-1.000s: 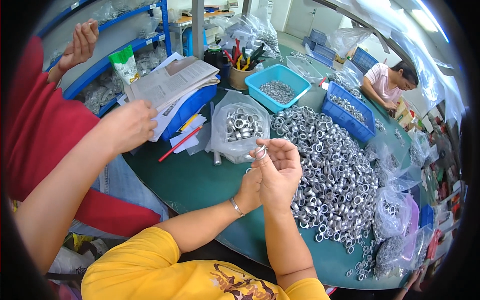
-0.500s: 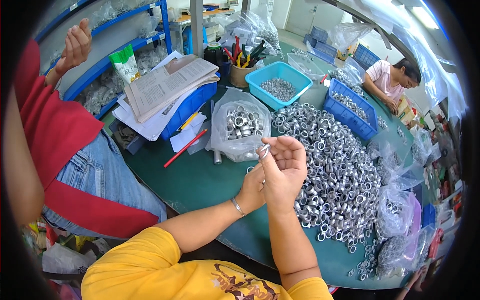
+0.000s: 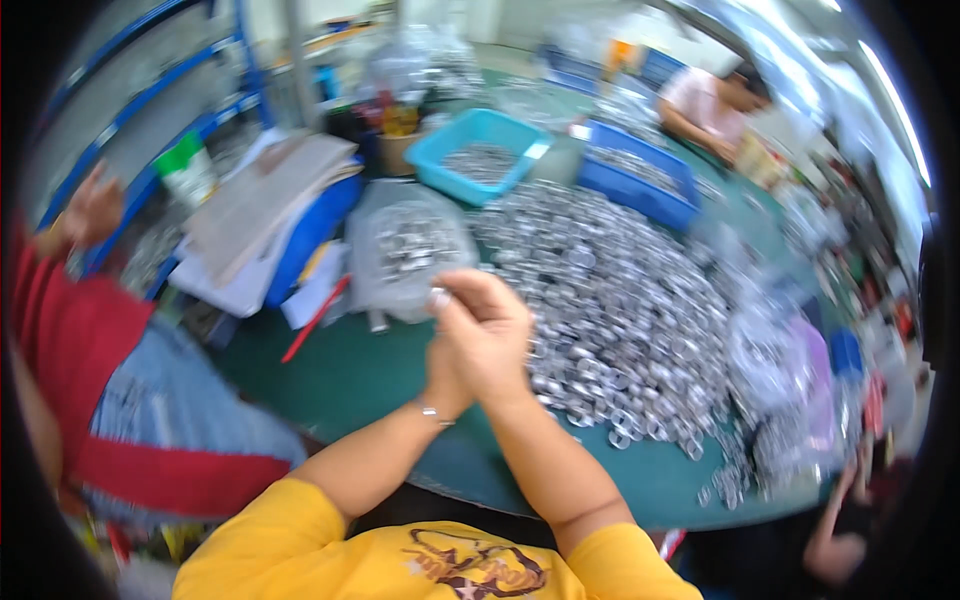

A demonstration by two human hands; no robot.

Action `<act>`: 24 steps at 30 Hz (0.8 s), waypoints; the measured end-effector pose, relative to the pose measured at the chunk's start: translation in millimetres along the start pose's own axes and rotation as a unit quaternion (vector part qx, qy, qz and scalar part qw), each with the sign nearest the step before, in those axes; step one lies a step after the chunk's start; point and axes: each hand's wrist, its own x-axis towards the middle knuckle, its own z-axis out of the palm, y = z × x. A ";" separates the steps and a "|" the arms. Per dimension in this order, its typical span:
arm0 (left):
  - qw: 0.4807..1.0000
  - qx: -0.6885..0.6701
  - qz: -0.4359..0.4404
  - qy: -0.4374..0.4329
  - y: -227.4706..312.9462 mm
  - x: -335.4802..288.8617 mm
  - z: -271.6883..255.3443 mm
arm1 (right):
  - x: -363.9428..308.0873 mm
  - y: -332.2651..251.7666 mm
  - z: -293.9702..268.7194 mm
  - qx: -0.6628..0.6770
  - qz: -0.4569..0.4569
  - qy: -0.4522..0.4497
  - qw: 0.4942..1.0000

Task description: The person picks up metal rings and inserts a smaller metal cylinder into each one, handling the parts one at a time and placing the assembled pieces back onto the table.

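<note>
My right hand (image 3: 490, 335) is closed, pinching a small silver metal ring (image 3: 438, 298) between thumb and forefinger. Behind it and partly covered, my left hand (image 3: 446, 372) touches it near the wrist; its fingers are hidden. A metal bracelet (image 3: 432, 412) circles my left wrist. Just past my hands lies an open clear plastic bag (image 3: 368, 290) with metal rings (image 3: 420, 240) in it. To the right spreads a large heap of similar silver rings (image 3: 620, 310) on the green table (image 3: 480, 470). The picture is smeared by motion.
Farther back stand a turquoise basin (image 3: 425, 160) and a blue bin (image 3: 640, 200), both holding small metal parts. Papers (image 3: 260, 190) and a red pencil (image 3: 315, 320) lie left. A person in red (image 3: 70, 380) stands left; another in pink (image 3: 700, 105) works across the table.
The whole view has shifted, so the table things sit farther left and blur. My hands remain together with the ring in the right one. The left bystander's raised hand appears lower.
</note>
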 end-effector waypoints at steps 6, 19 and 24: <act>0.999 -0.019 -0.041 -0.029 7.3 1.9 -3.5 | 88.6 -36.5 -130.3 -0.415 -0.200 0.108 0.881; 0.999 -0.010 -0.020 -0.042 11.7 0.0 0.1 | 139.3 -62.2 -283.4 -0.498 -0.036 0.223 0.837; 0.999 0.008 -0.021 -0.043 7.5 1.0 -2.6 | 66.0 -63.0 -105.6 -0.152 0.007 0.062 0.986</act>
